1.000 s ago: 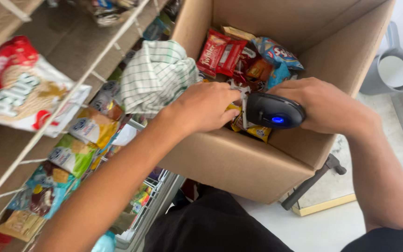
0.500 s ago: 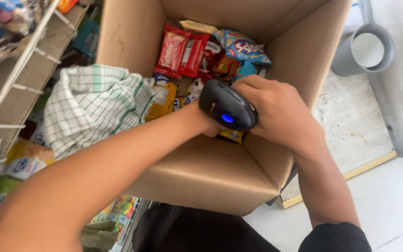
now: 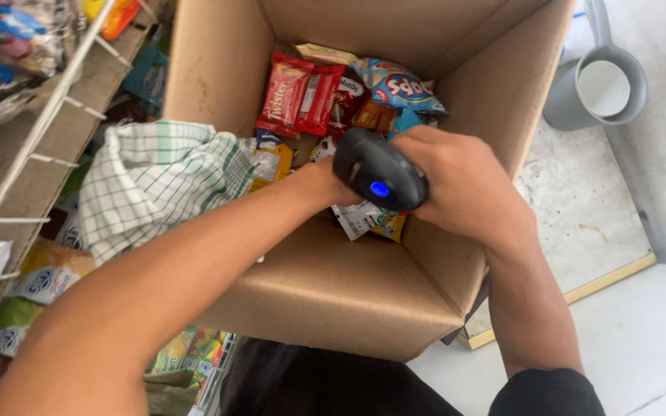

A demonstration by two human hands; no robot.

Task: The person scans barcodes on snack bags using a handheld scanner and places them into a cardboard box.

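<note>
Black scanner (image 3: pixel 379 179), green-checked white cloth (image 3: pixel 159 181), brown box (image 3: pixel 341 289)

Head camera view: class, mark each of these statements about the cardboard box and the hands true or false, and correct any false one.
1. The right hand grips a black handheld scanner. True.
2. The cardboard box is empty. False: it holds snack packets.
3. A green checked cloth hangs over the box's left edge. True.
4. The scanner shows a red light. False: the light is blue.
5. The left hand reaches into the box beside the scanner. True.
6. A grey bucket stands inside the box. False: it stands on the floor outside.
</note>
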